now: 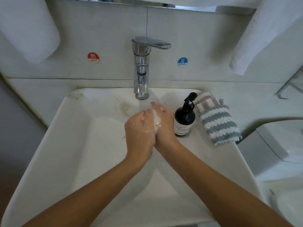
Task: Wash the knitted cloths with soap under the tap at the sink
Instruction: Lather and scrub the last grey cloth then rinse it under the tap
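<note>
A: Where are the hands seen?

B: The left hand (139,128) and the right hand (164,123) are pressed together, palm to palm, over the basin of the white sink (65,145), below and in front of the chrome tap (141,69). White soap foam (156,120) is seen between them, and both are wet.

A: Is anything gripped?

B: No cloth is seen in either hand. The fingers are laid fairly straight against the other hand, so both hands are taken as relaxed and holding nothing but lather.

A: Where are the knitted cloths found?

B: The knitted cloths (218,120) are laid in a pile on the right rim of the sink, apart from the hands. A blue-and-white striped one is seen in front, with a pink-and-white striped one partly behind it. How many lie in the pile cannot be told.

A: And the soap?

B: A dark soap bottle (184,118) with a black pump is stood upright on the rim, between the right hand and the cloths, just beside both.

A: What else is shown?

B: A red HOT sticker (93,57) and a blue COLD sticker (182,61) are fixed to the wall on either side of the tap. White towels (27,28) are hung at the upper left and upper right.
</note>
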Tool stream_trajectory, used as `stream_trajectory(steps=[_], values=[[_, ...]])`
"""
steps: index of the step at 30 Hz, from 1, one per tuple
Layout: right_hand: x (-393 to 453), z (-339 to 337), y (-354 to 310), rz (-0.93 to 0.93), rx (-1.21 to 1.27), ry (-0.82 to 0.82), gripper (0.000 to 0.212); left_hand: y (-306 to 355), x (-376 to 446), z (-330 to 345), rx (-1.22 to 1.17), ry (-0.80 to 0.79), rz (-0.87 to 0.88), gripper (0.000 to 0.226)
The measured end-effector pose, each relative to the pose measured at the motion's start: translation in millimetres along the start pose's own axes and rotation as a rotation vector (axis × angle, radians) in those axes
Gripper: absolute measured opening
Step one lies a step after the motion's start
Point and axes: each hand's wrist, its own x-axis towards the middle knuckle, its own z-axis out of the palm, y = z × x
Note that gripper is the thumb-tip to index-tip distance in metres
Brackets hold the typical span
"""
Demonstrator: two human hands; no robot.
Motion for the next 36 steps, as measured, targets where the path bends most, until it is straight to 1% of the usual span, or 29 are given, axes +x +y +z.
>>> stream_trajectory(steps=[2, 4, 5, 6, 8, 10, 12, 13, 15, 17, 18, 20, 22, 23, 25, 27, 30, 34, 36], values=[[-12, 1, 4, -0.022, -0.056, -0.055, 0.028, -6, 18, -3, 0.015, 0.023, -0.074, 0.039], [-18, 2, 5, -0.031, -0.089, -0.053, 0.022, -10, 29, -6, 0.005, 0.043, -0.135, 0.038], [-14, 3, 1, -0.02, -0.092, -0.046, 0.021, -9, 24, -5, 0.008, 0.049, -0.122, 0.039], [-6, 2, -2, 0.001, -0.064, -0.031, 0.023, -6, 13, -2, 0.02, 0.042, -0.071, 0.04], [4, -1, -9, 0.058, 0.046, -0.001, 0.031, 2, -7, 3, 0.01, 0.0, 0.001, 0.044], [-5, -3, -6, 0.029, 0.064, -0.018, 0.034, -2, 4, 4, 0.018, 0.021, -0.042, 0.044], [-20, 0, 1, -0.055, -0.017, -0.046, 0.038, -7, 23, 1, -0.001, 0.064, -0.109, 0.042], [-21, 1, 1, -0.078, -0.04, -0.047, 0.04, -8, 23, -1, 0.0, 0.068, -0.111, 0.042], [-10, 0, -6, -0.055, -0.05, -0.007, 0.042, -4, 6, 1, 0.021, 0.051, -0.052, 0.044], [-1, -1, -13, 0.029, 0.034, 0.025, 0.039, 3, -9, 4, 0.028, 0.026, -0.011, 0.046], [-3, -1, -12, 0.053, 0.08, 0.013, 0.036, 2, -4, 4, 0.033, 0.029, -0.025, 0.046], [-14, -1, -1, -0.005, 0.038, -0.004, 0.036, -1, 12, 4, 0.007, 0.056, -0.08, 0.046], [-18, -4, 3, -0.066, -0.025, 0.0, 0.043, -2, 13, 3, -0.015, 0.051, -0.076, 0.047], [-15, -6, 0, -0.063, -0.015, -0.01, 0.042, 0, 5, 3, -0.002, 0.03, -0.041, 0.047], [-6, -10, -7, -0.066, -0.025, -0.04, 0.034, 6, -11, 4, -0.002, -0.013, 0.0, 0.047], [-7, -10, -5, -0.086, -0.074, -0.027, 0.032, 6, -4, 4, 0.007, -0.017, -0.03, 0.046], [-15, -5, 6, -0.061, -0.102, 0.003, 0.041, 0, 15, 3, 0.03, 0.036, -0.083, 0.048], [0, -5, -8, -0.006, -0.108, 0.003, 0.026, 5, -11, 5, 0.03, -0.041, -0.009, 0.046], [-8, -5, -6, -0.001, -0.095, -0.032, 0.026, 2, -1, 3, 0.034, -0.026, -0.061, 0.047]])
